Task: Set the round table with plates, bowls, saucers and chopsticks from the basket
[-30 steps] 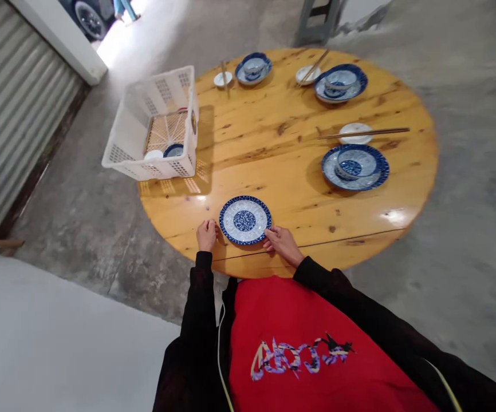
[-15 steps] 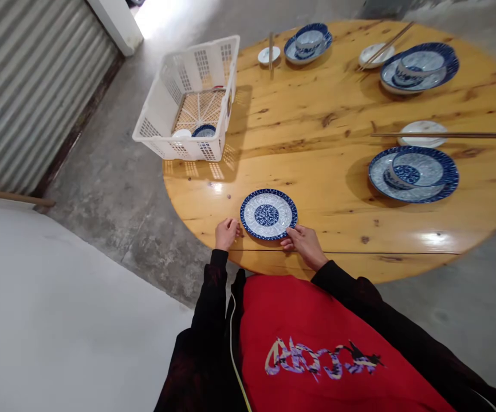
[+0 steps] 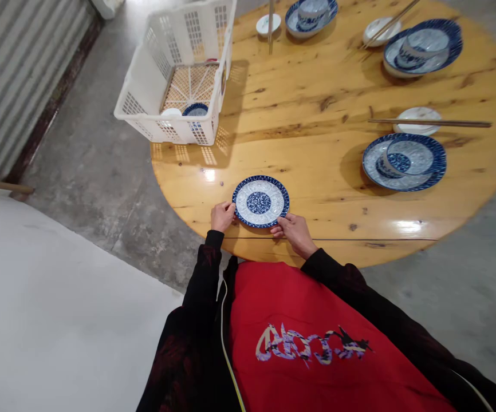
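Near the front edge of the round wooden table is a blue-and-white plate [image 3: 259,202] with a speckled centre. My right hand [image 3: 294,232] pinches its lower right rim, thumb on top and fingers below. At the plate's left rim, my left hand [image 3: 223,216] is closed with its fingertips on the edge. The plate lies about level; whether it rests on the wood or sits slightly above it, I cannot tell. To the right stands a place setting: a plate [image 3: 372,166] with a bowl [image 3: 417,157] on it, and a small white saucer [image 3: 417,115] with chopsticks [image 3: 458,122] across it.
A white plastic basket [image 3: 138,117] stands at the table's left edge, holding a small white dish [image 3: 171,112] and a blue-rimmed dish [image 3: 195,109]. Two more settings with a plate [image 3: 455,43], bowls, saucers and chopsticks sit farther back on the wooden table [image 3: 291,143].
My left hand has come up to the plate's left rim, where it was just beside it before. The right hand keeps its hold. The whole view has shifted slightly.
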A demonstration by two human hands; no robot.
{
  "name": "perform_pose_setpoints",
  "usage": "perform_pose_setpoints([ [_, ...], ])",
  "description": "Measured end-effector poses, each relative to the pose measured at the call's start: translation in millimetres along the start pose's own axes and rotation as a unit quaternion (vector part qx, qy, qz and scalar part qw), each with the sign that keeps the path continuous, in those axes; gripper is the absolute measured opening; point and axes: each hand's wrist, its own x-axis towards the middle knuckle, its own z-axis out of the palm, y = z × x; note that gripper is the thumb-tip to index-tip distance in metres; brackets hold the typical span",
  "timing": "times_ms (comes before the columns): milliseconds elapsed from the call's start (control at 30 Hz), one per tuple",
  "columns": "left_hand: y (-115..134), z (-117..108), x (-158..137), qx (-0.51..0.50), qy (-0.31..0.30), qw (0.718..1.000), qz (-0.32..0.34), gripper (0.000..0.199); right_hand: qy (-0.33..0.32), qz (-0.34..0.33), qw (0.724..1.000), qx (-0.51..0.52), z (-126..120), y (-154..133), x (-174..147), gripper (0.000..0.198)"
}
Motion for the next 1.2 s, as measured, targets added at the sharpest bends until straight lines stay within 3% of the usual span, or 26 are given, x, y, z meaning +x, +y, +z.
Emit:
perform_pose_setpoints([
  [300, 3.5, 0.5, 6.6, 0.031, 0.013, 0.999, 0.021, 0.029, 0.005, 0.000, 1.000, -0.005, 0.7, 0.1, 3.1, 0.018],
  [833, 11.7, -6.4, -0.5, 0.037, 0.005, 0.999, -0.014, 0.033, -0.008, 0.000, 1.000, -0.009, 0.8, 0.7, 1.8, 0.008],
  [1067, 30.8, -20.0, -3.4, 0.055, 0.019, 0.998, 0.038, 0.032, -0.022, -0.036, 0.999, 0.007, 2.1, -3.0, 0.3, 0.023],
  [1200, 27.3, -26.7, -6.2, 0.063, 0.027, 0.997, 0.020, 0.030, -0.029, -0.008, 1.000, 0.003, -8.8, 7.3, -3.5, 0.031],
])
